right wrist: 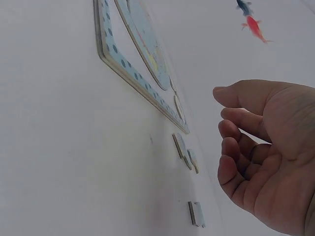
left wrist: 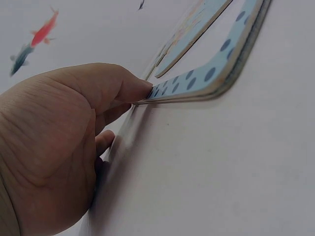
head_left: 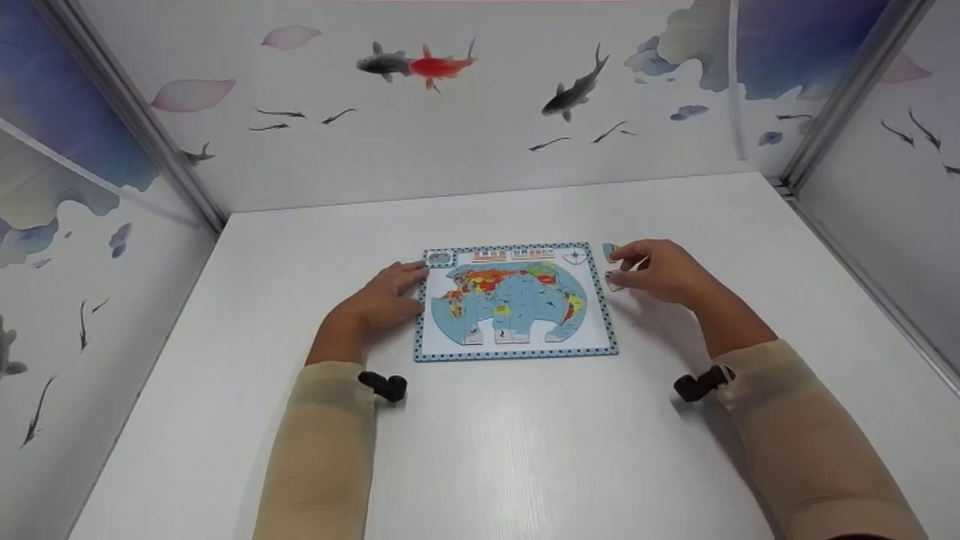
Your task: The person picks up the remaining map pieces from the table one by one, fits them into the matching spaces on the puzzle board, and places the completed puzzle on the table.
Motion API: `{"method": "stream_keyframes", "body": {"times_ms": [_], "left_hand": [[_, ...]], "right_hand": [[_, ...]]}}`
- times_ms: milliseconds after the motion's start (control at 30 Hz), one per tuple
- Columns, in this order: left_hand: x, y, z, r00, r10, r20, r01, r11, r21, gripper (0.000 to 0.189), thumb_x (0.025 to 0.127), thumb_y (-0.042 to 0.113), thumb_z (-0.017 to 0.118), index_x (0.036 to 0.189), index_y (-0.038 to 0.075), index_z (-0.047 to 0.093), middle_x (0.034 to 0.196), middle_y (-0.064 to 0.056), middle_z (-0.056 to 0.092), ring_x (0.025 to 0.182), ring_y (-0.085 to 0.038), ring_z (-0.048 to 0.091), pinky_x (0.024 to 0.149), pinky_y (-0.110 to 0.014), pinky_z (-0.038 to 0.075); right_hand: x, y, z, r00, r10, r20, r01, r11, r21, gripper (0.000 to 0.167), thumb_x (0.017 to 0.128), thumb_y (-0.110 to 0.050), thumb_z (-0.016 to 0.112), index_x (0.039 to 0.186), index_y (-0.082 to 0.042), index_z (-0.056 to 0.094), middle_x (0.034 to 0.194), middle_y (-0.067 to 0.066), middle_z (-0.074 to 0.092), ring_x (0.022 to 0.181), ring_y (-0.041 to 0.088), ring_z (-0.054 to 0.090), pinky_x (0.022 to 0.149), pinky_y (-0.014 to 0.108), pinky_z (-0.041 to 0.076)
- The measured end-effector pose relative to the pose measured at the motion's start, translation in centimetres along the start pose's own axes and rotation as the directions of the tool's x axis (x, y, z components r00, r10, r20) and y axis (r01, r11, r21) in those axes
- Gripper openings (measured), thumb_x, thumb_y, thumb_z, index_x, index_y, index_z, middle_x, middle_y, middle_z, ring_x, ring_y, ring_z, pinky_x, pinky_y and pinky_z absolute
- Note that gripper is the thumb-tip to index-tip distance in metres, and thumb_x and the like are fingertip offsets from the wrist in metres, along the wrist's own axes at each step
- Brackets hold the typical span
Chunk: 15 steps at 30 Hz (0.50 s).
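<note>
A flat puzzle board [head_left: 517,354] with a dotted blue border lies on the table. On it is an elephant-shaped world map [head_left: 529,296] made of fitted pieces. My left hand [head_left: 384,296] touches the board's left edge; in the left wrist view its thumb [left wrist: 125,88] meets the dotted rim. My right hand [head_left: 660,271] hovers beside the board's right edge, over loose puzzle pieces, one blue-green piece [head_left: 608,250] among them. In the right wrist view the fingers are loosely bent with nothing between them, and a separate piece [right wrist: 196,214] lies below them.
Small orange-and-white label pieces [head_left: 490,256] sit along the board's top. The white table [head_left: 510,450] meets a back wall [head_left: 480,150] painted with fish. Side panels stand at left and right. Each sleeve cuff carries a small black device [head_left: 701,384].
</note>
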<state>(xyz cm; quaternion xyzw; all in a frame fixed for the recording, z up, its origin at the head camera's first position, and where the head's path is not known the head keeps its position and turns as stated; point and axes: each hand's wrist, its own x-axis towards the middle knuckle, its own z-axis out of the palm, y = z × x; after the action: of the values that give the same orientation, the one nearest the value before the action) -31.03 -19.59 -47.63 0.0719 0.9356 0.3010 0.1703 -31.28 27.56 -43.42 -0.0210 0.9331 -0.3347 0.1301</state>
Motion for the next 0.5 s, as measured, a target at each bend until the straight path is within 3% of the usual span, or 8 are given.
{"method": "stream_keyframes", "body": {"times_ms": [167,500], "left_hand": [[-0.1,0.1,0.1,1.000,-0.013,0.003,0.013,1.000,0.005,0.074,0.100,0.035,0.062,0.168,0.040,0.034,0.181,0.017,0.015,0.172,-0.021,-0.001,0.138,-0.058,0.008],[-0.2,0.2,0.2,1.000,-0.007,-0.017,0.007,1.000,-0.001,0.074,0.099,0.034,0.062,0.168,0.039,0.035,0.180,0.018,0.017,0.172,-0.020,0.000,0.138,-0.057,0.008]], "right_hand": [[0.1,0.8,-1.1,0.998,0.054,-0.013,-0.054,0.998,0.020,0.055,0.097,-0.036,0.078,0.148,-0.020,0.064,0.132,0.010,0.059,0.118,0.031,0.056,0.081,0.029,0.056],[0.1,2.7,-2.8,0.998,0.057,-0.024,-0.057,0.998,-0.011,0.061,0.096,-0.042,0.078,0.149,-0.016,0.062,0.133,0.012,0.059,0.119,0.031,0.056,0.091,0.039,0.051]]}}
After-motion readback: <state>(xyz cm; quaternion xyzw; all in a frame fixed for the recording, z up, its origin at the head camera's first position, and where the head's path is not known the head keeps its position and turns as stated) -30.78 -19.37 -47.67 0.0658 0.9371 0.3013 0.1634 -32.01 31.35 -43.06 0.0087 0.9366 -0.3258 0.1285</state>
